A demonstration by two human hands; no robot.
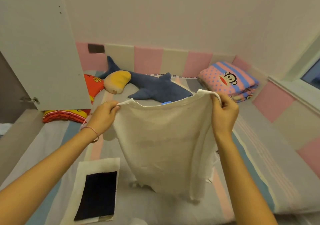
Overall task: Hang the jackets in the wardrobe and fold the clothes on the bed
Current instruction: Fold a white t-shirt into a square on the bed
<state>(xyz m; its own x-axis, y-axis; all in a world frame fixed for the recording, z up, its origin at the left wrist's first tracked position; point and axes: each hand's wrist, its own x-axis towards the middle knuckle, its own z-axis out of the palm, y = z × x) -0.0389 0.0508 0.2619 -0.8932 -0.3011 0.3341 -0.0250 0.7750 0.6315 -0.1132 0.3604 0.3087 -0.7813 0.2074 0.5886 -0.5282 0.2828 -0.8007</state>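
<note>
White shirt (164, 138) in both hands' (103, 115) (225, 114) pinch

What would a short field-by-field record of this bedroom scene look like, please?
left hand: pinches one top corner of the white garment
right hand: grips the other top corner
white garment: held up and spread out, hanging over the bed
folded items: dark piece lying on a white cloth, on the bed below the left forearm
behind: shark plush, folded pink blanket, open wardrobe door
</note>
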